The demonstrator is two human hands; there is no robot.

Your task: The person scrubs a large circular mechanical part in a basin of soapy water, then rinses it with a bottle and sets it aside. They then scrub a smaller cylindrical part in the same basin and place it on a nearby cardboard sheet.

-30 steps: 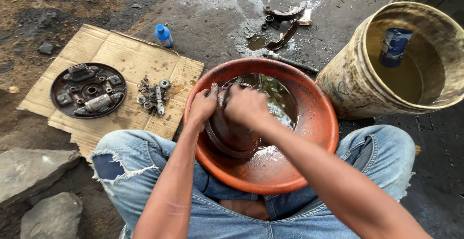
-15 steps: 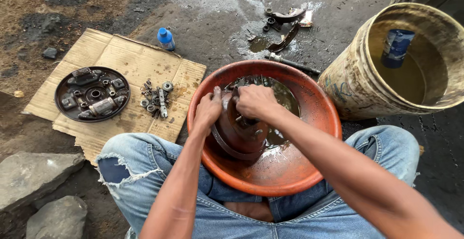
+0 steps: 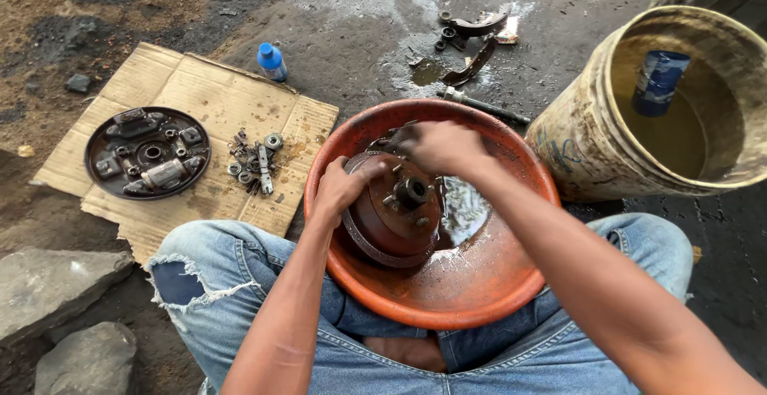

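An orange basin (image 3: 479, 299) with dirty liquid rests between my knees. Inside it stands a rusty brake drum (image 3: 391, 219) tilted on edge, its hub and studs facing up toward me. My left hand (image 3: 339, 191) grips the drum's left rim. My right hand (image 3: 435, 146) clasps the drum's top rim from behind; I cannot tell whether it also holds a rag or brush.
A cardboard sheet (image 3: 200, 99) on the left carries a round brake backing plate (image 3: 148, 154) and several small nuts and bearings (image 3: 256, 159). A blue-capped bottle (image 3: 271, 61) stands behind it. A dirty bucket (image 3: 591, 139) of liquid with a can sits right. Brake shoes (image 3: 471, 43) lie on wet ground. Rocks (image 3: 56, 315) lie at lower left.
The drum has been turned and tipped so its hub face with studs now shows. Both hands shifted along its rim, the right one moving to the top edge.
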